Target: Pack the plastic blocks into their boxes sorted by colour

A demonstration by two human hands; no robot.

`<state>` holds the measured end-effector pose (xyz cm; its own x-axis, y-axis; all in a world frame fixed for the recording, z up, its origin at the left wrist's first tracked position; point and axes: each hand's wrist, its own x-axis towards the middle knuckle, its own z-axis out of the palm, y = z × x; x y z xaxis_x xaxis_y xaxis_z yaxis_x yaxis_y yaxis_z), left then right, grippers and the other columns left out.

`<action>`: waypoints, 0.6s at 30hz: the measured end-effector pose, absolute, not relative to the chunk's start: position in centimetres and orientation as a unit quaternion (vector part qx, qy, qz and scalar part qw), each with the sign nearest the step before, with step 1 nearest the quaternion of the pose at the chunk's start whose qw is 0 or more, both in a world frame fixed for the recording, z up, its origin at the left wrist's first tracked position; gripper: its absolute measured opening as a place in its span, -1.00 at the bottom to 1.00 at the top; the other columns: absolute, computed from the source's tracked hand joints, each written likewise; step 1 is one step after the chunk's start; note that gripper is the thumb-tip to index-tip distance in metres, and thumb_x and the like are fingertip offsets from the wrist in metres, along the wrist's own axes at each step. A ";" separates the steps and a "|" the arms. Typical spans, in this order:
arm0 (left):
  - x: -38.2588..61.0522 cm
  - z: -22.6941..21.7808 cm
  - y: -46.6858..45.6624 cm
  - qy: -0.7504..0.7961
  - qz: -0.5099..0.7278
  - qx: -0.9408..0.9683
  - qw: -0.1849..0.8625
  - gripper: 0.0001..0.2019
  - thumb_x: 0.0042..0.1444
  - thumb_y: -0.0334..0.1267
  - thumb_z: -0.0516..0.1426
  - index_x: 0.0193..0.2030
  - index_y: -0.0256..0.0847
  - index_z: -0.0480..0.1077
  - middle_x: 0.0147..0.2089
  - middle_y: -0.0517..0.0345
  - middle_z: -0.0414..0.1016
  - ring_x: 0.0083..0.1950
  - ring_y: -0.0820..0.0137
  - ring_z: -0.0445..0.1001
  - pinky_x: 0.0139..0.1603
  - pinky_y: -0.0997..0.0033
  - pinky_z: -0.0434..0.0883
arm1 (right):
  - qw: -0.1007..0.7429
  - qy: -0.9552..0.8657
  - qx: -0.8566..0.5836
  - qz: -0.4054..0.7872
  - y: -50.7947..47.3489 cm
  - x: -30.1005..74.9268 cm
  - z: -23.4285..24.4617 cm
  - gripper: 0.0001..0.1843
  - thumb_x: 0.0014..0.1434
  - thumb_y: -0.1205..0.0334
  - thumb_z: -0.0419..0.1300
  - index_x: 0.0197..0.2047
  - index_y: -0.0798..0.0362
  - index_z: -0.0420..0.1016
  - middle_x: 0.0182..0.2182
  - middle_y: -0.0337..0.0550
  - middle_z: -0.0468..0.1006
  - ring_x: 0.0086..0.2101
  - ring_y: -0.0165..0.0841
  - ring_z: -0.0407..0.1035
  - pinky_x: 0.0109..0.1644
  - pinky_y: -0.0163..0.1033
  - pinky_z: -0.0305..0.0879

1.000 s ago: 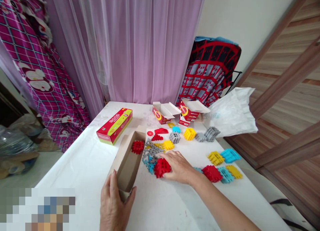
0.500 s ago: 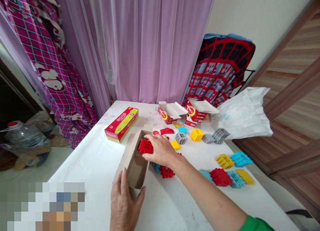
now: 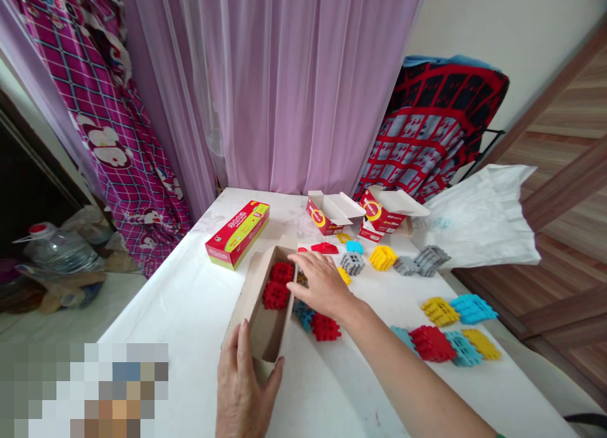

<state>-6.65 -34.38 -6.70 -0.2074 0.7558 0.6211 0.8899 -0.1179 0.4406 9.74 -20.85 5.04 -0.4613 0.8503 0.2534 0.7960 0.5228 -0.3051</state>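
My left hand [image 3: 246, 381] grips the near end of a long open cardboard box [image 3: 266, 327], fingers along its left wall and thumb at the near right corner. Two red lattice-like plastic pieces [image 3: 275, 294] lie inside toward the box's far end. My right hand [image 3: 325, 285] is at the box's right rim beside them, its thumb and fingers apart and nothing between them. Just right of the box, partly under the right hand and forearm, sit a blue piece [image 3: 304, 316] and a red piece [image 3: 325, 328] of the same lattice kind.
A closed red and yellow-green box [image 3: 238, 233] lies at the back left of the white table [image 3: 175, 311]. Two open red boxes [image 3: 327, 220] stand at the back near a white bag [image 3: 484, 217]. Grey pieces [image 3: 429, 261], yellow pieces [image 3: 382, 258] and several others spread across the right side.
My right hand has let go of a red piece inside the box and moved back to the right rim. My left hand keeps its hold. The whole view has shifted slightly.
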 end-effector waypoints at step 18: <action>-7.0 -6.4 -34.0 -0.643 -0.414 -0.637 0.098 -0.17 0.17 0.03 0.09 0.46 -0.26 -0.16 0.17 -0.27 0.31 0.14 -0.01 0.39 0.03 -0.05 0.49 | 0.047 -0.875 -0.468 0.113 -26.0 17.7 0.3 -0.45 0.01 0.14 0.28 0.10 0.03 0.40 -0.04 -0.02 0.49 0.02 -0.15 0.27 0.13 -0.08 0.11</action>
